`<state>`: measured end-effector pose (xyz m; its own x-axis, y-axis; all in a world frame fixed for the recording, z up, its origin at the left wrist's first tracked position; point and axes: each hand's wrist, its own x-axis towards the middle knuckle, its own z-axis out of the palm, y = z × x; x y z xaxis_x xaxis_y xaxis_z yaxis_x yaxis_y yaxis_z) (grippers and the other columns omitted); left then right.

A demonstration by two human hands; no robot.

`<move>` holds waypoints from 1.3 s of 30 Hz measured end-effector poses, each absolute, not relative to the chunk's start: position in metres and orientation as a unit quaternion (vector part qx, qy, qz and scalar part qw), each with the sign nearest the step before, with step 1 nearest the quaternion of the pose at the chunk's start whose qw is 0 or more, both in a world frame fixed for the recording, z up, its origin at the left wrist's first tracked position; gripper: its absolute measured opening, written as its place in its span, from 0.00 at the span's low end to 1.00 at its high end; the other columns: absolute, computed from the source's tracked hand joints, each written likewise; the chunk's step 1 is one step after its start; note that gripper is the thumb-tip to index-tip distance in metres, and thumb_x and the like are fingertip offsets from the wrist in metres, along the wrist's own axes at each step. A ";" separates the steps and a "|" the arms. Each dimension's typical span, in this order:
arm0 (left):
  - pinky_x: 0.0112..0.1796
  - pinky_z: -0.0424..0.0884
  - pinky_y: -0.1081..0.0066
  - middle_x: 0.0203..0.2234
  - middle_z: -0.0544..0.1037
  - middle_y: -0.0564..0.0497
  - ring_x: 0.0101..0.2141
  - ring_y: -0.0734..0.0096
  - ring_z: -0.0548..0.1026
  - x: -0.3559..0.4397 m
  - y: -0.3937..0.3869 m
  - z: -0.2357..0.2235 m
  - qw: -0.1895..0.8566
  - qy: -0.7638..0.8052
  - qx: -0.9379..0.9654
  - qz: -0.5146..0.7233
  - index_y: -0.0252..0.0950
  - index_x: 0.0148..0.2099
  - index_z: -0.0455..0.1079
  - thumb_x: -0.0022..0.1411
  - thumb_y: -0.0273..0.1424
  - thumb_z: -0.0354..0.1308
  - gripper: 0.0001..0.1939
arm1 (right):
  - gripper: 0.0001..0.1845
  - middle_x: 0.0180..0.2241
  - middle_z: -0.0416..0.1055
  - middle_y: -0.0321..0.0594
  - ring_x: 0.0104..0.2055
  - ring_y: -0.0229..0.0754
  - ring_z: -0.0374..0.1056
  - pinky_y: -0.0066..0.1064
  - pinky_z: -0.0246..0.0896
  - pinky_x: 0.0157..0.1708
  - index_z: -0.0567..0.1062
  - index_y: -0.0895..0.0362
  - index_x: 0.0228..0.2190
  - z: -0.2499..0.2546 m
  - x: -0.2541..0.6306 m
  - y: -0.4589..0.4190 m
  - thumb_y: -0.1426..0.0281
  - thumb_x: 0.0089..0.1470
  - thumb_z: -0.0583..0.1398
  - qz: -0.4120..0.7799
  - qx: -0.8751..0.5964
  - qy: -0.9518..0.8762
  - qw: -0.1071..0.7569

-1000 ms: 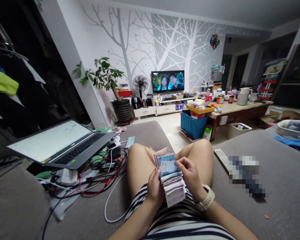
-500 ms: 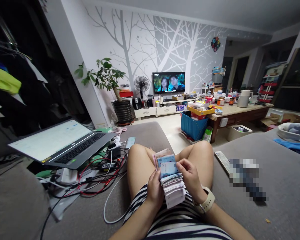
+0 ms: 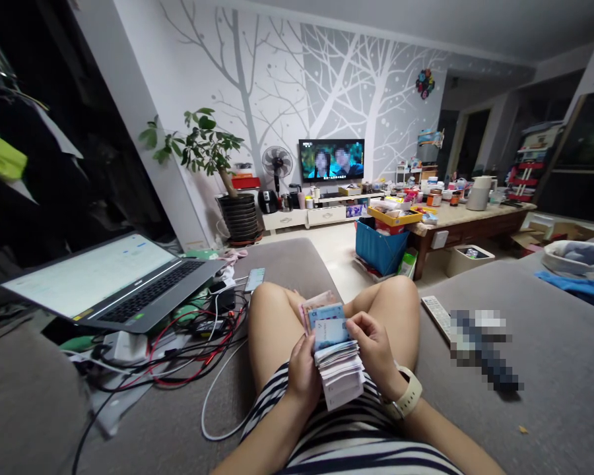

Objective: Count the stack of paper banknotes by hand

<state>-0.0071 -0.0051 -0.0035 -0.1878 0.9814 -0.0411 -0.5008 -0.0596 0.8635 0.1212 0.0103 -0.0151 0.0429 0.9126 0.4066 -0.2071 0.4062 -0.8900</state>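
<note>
A thick stack of banknotes (image 3: 340, 377) is held above my lap, with the lower ends of many notes folded down and fanned in layers. Blue notes (image 3: 331, 332) stand up at its top, and pinkish ones (image 3: 313, 305) show behind them. My left hand (image 3: 304, 369) is closed on the stack's left side, thumb on the front. With thumb and forefinger, my right hand (image 3: 373, 340) pinches the right edge of a blue note. A pale watch (image 3: 406, 396) is on my right wrist. The fingers behind the stack are hidden.
On the sofa to the left are an open laptop (image 3: 143, 290), tangled cables (image 3: 193, 353) and a phone (image 3: 255, 280). A remote (image 3: 436, 316) and blurred-out items lie at the right. Beyond stand a blue bin (image 3: 380, 247), a cluttered table (image 3: 455, 221) and a lit television (image 3: 331, 160).
The view has shifted slightly, so the room sits a little further left. Both hands keep the same hold on the banknotes, with hardly any movement.
</note>
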 end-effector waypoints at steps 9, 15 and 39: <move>0.32 0.71 0.67 0.24 0.81 0.49 0.29 0.59 0.78 -0.007 -0.002 -0.005 0.585 0.374 0.284 0.661 0.33 0.33 0.76 0.45 0.39 0.66 0.15 | 0.20 0.20 0.61 0.32 0.23 0.35 0.54 0.27 0.51 0.25 0.68 0.57 0.22 -0.015 0.123 0.010 0.57 0.58 0.59 0.434 -0.311 -0.547 0.644; 0.37 0.73 0.63 0.25 0.82 0.48 0.34 0.55 0.80 -0.006 0.000 -0.006 0.596 0.358 0.273 0.665 0.33 0.31 0.75 0.43 0.39 0.68 0.15 | 0.23 0.19 0.63 0.34 0.23 0.35 0.56 0.29 0.51 0.26 0.68 0.57 0.20 -0.015 0.123 0.010 0.55 0.58 0.58 0.431 -0.321 -0.563 0.628; 0.37 0.73 0.62 0.29 0.83 0.46 0.36 0.53 0.79 -0.007 0.000 -0.007 0.593 0.349 0.285 0.668 0.34 0.34 0.77 0.45 0.40 0.65 0.16 | 0.22 0.20 0.57 0.30 0.24 0.35 0.52 0.27 0.50 0.25 0.65 0.56 0.21 -0.016 0.121 0.014 0.54 0.52 0.62 0.428 -0.353 -0.546 0.628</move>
<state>-0.0073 -0.0002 -0.0065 -0.1349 0.9903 -0.0334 -0.5934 -0.0538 0.8031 0.1212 0.0135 -0.0163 0.0383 0.9228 0.3835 -0.1530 0.3847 -0.9103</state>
